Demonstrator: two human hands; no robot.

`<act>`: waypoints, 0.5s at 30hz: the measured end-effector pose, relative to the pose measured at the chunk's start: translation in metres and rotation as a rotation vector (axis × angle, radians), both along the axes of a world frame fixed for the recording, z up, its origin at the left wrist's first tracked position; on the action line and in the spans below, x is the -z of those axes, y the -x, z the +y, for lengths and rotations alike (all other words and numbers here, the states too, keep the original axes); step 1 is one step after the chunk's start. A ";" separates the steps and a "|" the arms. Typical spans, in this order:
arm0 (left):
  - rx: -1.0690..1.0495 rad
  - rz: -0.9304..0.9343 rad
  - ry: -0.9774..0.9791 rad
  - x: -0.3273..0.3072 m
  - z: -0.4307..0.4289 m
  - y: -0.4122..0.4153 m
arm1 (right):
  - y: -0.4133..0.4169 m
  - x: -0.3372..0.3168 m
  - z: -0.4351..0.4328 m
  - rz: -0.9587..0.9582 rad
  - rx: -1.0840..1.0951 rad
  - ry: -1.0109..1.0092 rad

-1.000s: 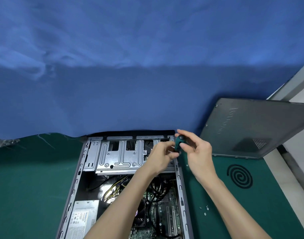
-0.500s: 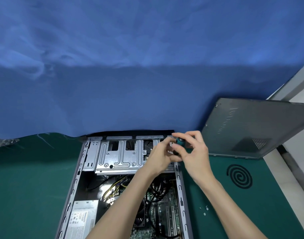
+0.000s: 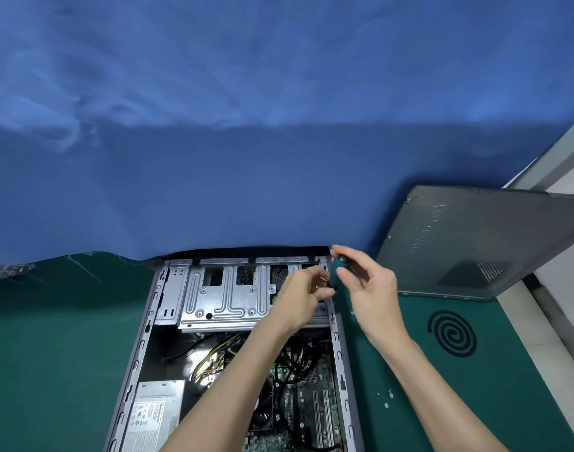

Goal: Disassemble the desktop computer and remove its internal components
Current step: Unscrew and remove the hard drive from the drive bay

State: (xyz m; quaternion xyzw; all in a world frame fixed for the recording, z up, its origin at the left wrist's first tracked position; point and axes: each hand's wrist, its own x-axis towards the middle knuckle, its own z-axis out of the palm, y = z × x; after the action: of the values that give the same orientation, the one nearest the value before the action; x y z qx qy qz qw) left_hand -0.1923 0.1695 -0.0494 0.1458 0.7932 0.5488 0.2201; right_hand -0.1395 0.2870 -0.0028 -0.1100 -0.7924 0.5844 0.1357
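Right, my right hand point(image 3: 370, 285) grips the stubby teal-handled screwdriver point(image 3: 337, 272), upright at the far right corner of the open grey metal computer case point(image 3: 141, 347) on the green mat point(image 3: 51, 353). My left hand point(image 3: 298, 295) curls in at its lower end, over the silver drive cage point(image 3: 227, 298); whether it pinches anything, I can't tell.

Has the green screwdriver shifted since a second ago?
No. The screwdriver stays at the far right corner of the computer case, with the right hand gripping it.
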 end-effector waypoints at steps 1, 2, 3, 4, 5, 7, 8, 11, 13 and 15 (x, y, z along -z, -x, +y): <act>-0.015 0.004 -0.003 -0.001 0.000 0.000 | 0.000 0.001 -0.002 0.003 0.001 -0.043; -0.012 0.008 -0.009 -0.003 0.000 -0.001 | 0.000 0.002 -0.004 0.001 0.012 -0.075; 0.014 0.001 -0.026 -0.005 0.000 -0.001 | 0.000 0.003 -0.004 -0.002 0.026 -0.085; 0.049 -0.017 -0.051 -0.006 0.000 -0.001 | 0.000 0.003 -0.004 0.000 0.036 -0.073; 0.080 -0.036 -0.070 -0.007 -0.001 0.000 | 0.000 0.003 -0.002 0.005 0.037 -0.038; 0.088 -0.038 -0.060 -0.007 -0.001 0.001 | 0.000 0.003 0.002 -0.009 0.019 0.049; 0.068 -0.026 -0.044 -0.005 -0.001 0.003 | 0.000 0.002 0.002 -0.016 0.005 0.064; -0.005 -0.006 -0.017 -0.006 -0.001 0.003 | 0.001 0.003 -0.002 -0.002 -0.014 -0.046; 0.029 0.005 -0.027 -0.006 -0.002 0.003 | 0.001 0.004 -0.004 -0.017 0.017 -0.072; 0.088 -0.013 -0.036 -0.005 -0.004 0.004 | 0.001 0.003 -0.002 -0.007 0.025 0.008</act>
State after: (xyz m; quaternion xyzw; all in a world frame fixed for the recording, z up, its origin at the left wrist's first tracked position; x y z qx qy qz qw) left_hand -0.1959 0.1658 -0.0449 0.1809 0.7746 0.5537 0.2464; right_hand -0.1409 0.2851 -0.0060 -0.1223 -0.7892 0.5854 0.1397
